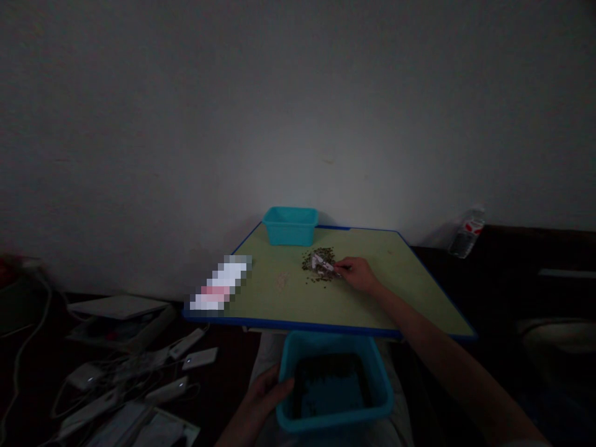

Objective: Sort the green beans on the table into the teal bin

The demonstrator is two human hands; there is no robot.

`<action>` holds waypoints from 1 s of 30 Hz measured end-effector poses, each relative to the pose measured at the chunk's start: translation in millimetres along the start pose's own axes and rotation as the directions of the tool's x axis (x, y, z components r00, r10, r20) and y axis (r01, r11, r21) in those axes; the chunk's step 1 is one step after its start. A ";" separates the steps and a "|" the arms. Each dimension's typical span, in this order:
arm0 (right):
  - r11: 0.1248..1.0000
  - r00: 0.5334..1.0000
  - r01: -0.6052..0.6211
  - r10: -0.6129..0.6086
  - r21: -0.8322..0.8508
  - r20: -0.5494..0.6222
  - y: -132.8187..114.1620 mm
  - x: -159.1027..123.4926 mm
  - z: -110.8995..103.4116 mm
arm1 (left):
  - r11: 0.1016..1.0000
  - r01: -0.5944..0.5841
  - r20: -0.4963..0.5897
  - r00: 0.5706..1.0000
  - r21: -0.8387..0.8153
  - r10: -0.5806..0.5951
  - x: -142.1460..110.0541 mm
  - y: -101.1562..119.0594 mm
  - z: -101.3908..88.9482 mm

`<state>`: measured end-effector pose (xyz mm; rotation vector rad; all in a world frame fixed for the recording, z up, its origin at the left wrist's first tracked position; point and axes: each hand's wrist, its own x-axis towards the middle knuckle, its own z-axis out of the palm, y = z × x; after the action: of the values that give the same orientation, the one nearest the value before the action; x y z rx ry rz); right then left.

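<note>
My left hand [269, 391] grips the left rim of a blue plastic bin [385, 397] on my lap, its thumb over the edge. Small dark bits lie scattered on the bin's floor. Over the table my right hand [357, 273] is closed, with its fingertips on a small whitish, flat thing [325, 263] that I cannot make out clearly. Under and around that thing spreads a pile of small dark pieces [321, 278], like seeds or beans. To its left lies a little heap of pale grains [282, 281].
The yellowish table [410, 298] has a blue edge. A second blue bin [291, 233] stands at its back. A pixelated bright screen [218, 287] lies at the left. Right of the table leans a plastic bottle [468, 233]. Power strips and cables [167, 388] lie lower left.
</note>
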<state>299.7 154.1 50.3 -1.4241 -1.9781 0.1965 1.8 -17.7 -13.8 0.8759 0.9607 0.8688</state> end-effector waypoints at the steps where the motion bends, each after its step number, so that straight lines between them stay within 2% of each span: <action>1: 1.000 1.000 0.001 -0.001 0.005 0.010 0.1 -0.1 -0.1 | 1.000 0.003 -0.008 1.000 0.007 -0.002 -0.3 0.5 0.4; 6: 1.000 0.999 0.003 -0.003 -0.003 0.034 2.4 -0.7 0.1 | 1.000 -0.002 -0.103 0.995 -0.009 0.001 0.6 -5.6 -3.0; 12: 1.000 0.999 0.008 -0.009 0.027 0.032 2.7 -0.8 0.3 | 1.000 -0.010 -0.002 1.000 -0.022 0.010 -1.0 0.2 1.0; 17: 1.000 1.000 0.000 0.000 0.028 0.029 0.3 -1.0 -2.6 | 0.999 0.009 -0.070 0.998 -0.033 -0.012 -8.6 12.6 7.5; 21: 1.000 0.998 0.008 -0.009 0.010 0.058 2.4 -1.7 -2.6 | 0.997 0.043 -0.074 0.996 -0.065 -0.048 -13.3 18.7 10.5; 25: 0.999 0.998 0.035 -0.036 0.019 0.058 5.6 -2.1 -1.1 | 0.997 0.059 -0.141 0.988 -0.048 -0.066 -15.5 23.0 12.4; 30: 1.000 0.998 0.027 -0.027 -0.001 0.059 4.8 -2.0 -2.3 | 0.998 0.048 -0.095 0.994 -0.043 -0.052 -15.0 23.1 13.0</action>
<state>305.2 153.6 48.8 -1.4071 -2.0445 0.2276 4.0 -25.3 15.6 0.7779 1.0405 0.8909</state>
